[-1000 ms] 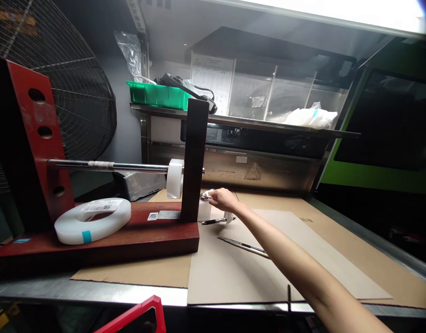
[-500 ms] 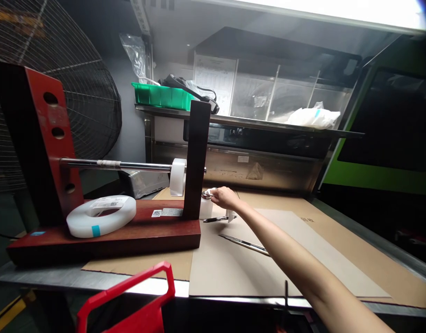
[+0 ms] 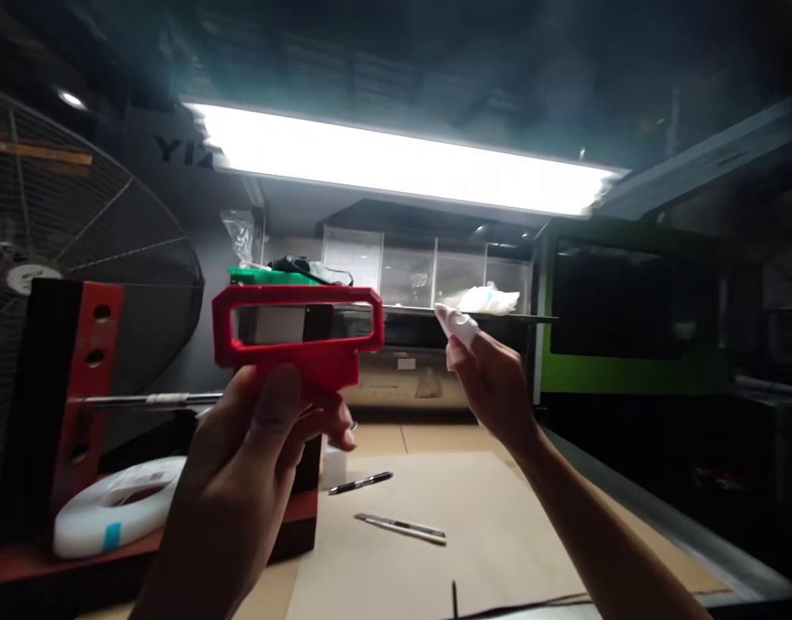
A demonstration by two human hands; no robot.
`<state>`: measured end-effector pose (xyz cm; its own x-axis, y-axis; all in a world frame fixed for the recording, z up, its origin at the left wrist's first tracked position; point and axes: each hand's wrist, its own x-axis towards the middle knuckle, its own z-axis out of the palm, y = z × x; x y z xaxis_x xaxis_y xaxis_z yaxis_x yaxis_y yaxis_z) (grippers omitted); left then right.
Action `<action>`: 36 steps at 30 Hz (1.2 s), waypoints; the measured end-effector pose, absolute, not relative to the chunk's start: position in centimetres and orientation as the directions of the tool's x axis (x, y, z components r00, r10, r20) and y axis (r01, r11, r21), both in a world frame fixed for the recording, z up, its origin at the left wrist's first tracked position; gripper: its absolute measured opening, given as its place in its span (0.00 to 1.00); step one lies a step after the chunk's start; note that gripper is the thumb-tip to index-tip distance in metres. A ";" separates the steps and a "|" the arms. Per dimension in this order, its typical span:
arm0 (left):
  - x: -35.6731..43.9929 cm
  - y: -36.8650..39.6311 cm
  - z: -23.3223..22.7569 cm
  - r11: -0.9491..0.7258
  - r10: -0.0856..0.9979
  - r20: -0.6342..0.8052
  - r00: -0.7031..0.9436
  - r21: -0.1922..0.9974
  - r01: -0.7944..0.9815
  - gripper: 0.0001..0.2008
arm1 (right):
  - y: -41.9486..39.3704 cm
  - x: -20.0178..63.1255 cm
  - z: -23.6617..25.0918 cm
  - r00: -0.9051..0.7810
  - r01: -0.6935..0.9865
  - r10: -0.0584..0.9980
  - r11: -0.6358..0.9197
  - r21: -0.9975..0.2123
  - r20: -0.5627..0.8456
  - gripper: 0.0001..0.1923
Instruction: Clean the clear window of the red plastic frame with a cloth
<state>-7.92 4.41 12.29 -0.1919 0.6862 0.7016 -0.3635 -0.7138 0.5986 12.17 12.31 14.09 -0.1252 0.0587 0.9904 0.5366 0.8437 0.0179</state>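
Note:
My left hand (image 3: 241,482) is closed on the lower part of a red frame-shaped piece (image 3: 299,360), which has a long rectangular opening and is held up in front of me. My right hand (image 3: 499,383), to the right of it, pinches a crumpled white wipe (image 3: 459,324); the two are apart. Below, on the work surface, lie a black pen (image 3: 362,483) and a slim cutter knife (image 3: 405,528). A white bottle (image 3: 335,468) stands just beyond the pen, its top partly hidden by my left fingers.
At left, a red and black wooden stand (image 3: 102,344) carries a metal rod (image 3: 138,400) and a white tape roll (image 3: 86,521). A large fan (image 3: 144,232) is behind it. A shelf holds a green bin (image 3: 250,276) and a white bag (image 3: 490,300). Cardboard (image 3: 499,517) covers the table.
My right hand has left the bottle top and risen with the white wipe. The red piece has come up from the bottom edge, with my left hand now visible. The view has tilted up.

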 end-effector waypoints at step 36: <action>1.1 -0.4 18.8 -0.727 0.443 0.877 0.188 0.474 -0.497 0.11 | 1.4 16.8 20.3 -0.443 -0.538 0.435 0.570 -0.621 0.783 0.06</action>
